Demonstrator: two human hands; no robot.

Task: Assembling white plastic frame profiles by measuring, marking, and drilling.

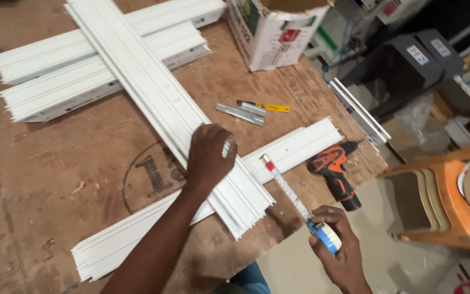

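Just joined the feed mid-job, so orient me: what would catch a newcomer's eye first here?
The left hand presses on a long bundle of white profile strips that runs diagonally across the wooden workbench. At lower right, the right hand holds a blue tape measure, its blade drawn out toward the strips. Just beyond it, an orange-and-black cordless drill lies near the bench edge.

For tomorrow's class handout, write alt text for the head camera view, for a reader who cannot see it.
A person's left hand presses on a long white plastic channel strip lying across a worn wooden workbench, while the right hand holds a tape measure with its blade pulled out. An orange cordless drill lies nearby.
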